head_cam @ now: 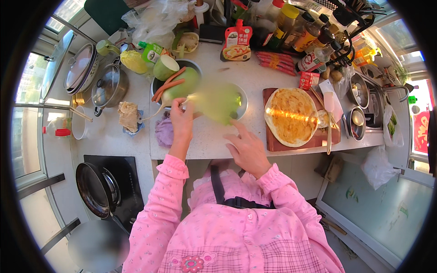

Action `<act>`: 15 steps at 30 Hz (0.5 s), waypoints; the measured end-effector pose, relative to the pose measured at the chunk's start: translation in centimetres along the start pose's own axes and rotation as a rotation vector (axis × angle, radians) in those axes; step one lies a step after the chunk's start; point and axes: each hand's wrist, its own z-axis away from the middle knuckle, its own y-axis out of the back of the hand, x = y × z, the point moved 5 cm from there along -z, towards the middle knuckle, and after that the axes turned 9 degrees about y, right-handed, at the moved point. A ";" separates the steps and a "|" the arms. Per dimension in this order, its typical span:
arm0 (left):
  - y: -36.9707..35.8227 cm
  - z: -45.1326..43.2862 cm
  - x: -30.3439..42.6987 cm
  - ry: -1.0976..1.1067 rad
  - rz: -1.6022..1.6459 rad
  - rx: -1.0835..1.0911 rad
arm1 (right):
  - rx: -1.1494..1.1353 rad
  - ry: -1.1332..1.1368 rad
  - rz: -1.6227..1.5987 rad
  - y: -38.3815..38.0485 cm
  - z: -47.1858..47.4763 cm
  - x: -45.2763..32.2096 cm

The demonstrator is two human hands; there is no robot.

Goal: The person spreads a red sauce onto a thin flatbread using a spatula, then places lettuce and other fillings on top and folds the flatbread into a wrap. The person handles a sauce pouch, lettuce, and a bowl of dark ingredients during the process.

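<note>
My left hand (182, 116) pinches the pale end of a blurred green leafy vegetable (216, 104), perhaps lettuce. The vegetable hangs over a bowl (243, 102), whose right rim shows behind it. My right hand (249, 148) has its fingers apart, with the index fingertip at the leaf's lower edge; whether it touches cannot be made out. To the right, a round flatbread (292, 116) spread with brown sauce lies on a wooden cutting board (327, 140). Left of the leaf, a metal pot (153, 87) holds a cut green radish (166, 67) and carrot pieces (169, 85).
A purple cloth (164, 132) lies by my left wrist. A brush (328, 116) rests across the board's right side. Sauce bottles (305, 36), a red sauce pouch (237, 42) and packaged sausages (276, 62) line the back. A frying pan (94, 191) sits on a black cooktop (128, 177) at left.
</note>
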 end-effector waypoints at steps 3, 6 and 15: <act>-0.7 0.8 0.5 0.045 0.091 -0.013 | 0.074 0.011 -0.179 -1.6 -1.9 -0.1; -0.7 1.5 2.3 0.081 0.161 -0.019 | 0.190 0.148 -0.182 -1.1 -2.1 -0.7; -3.9 1.8 4.3 0.090 0.198 -0.206 | 0.546 0.037 -0.178 8.6 6.7 2.0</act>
